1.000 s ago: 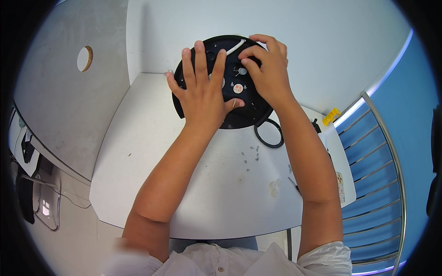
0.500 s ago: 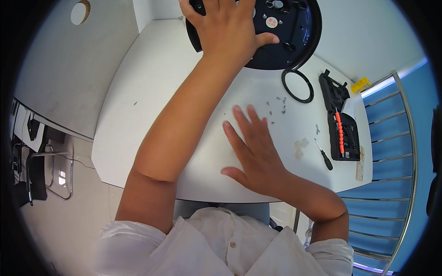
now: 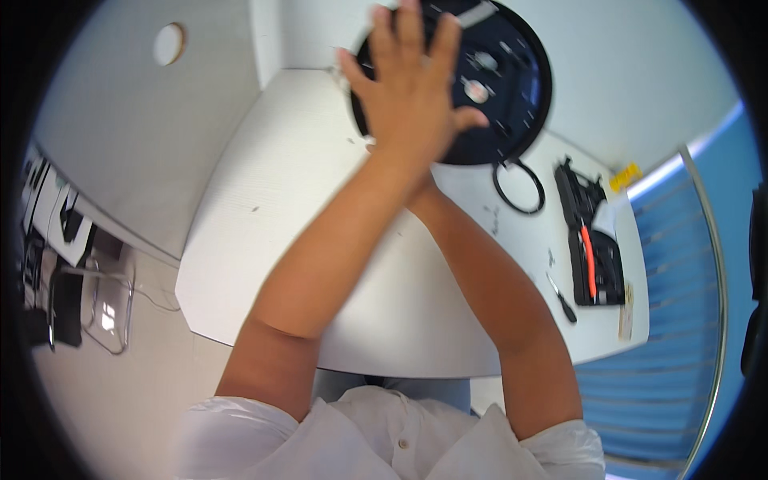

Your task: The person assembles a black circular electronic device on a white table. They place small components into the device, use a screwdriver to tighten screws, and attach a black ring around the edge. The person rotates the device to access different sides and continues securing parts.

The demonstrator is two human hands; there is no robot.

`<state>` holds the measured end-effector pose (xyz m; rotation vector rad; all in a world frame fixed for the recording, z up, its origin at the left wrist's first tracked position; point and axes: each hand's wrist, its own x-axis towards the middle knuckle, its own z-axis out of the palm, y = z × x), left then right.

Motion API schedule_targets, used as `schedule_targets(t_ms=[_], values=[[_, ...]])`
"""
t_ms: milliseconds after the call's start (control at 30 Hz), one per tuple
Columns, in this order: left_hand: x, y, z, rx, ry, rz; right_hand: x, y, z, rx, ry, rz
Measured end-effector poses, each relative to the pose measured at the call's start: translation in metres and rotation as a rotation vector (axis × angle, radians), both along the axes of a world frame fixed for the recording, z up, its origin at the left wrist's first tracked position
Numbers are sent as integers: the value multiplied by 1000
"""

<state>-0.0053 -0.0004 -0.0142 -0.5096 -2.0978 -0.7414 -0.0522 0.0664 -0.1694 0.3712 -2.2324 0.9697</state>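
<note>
A round black housing (image 3: 520, 120) stands at the far side of the white table, with small metal fittings and a pale round sticker on its inner face. Over its left part my left hand (image 3: 412, 100) is spread, fingers apart; whether it presses on the housing or hovers just above is blurred. Beneath my left wrist my right hand (image 3: 422, 190) reaches toward the housing's lower left edge. Only its wrist side and one fingertip show, so its grip is hidden.
Right of the housing lie a black ring (image 3: 538, 210) and several small screws (image 3: 492, 220). Farther right are a screwdriver (image 3: 565, 304), an open black tool case (image 3: 598, 280) with an orange flexible shaft (image 3: 589, 260), and a yellow object (image 3: 626, 177). A metal railing (image 3: 712, 240) borders the right side.
My right hand has gone from above the table's middle, fingers spread, to under my left wrist beside the housing. My left hand stays over the housing. The whole view has shifted a little.
</note>
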Motion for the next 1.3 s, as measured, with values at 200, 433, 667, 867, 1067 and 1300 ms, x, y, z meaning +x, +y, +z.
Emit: schedule_targets(t_ms=[200, 433, 667, 867, 1067, 1300], values=[[-7, 4, -16, 97, 126, -67, -14, -2, 8, 443, -152, -24], [-8, 1, -16, 165, 132, -103, -59, -20, 8, 632, -149, -233], [-8, 3, -11, 157, 114, -101, -81, 6, -9, 843, -152, -207], [-10, -1, -14, 150, 93, -64, -76, -17, -4, 1128, -83, -151], [-6, 0, -9, 120, 48, -103, -40, -13, 8, 872, -256, -98], [-8, -1, -9, 133, 58, -84, 105, 12, 47, 432, -423, 194]])
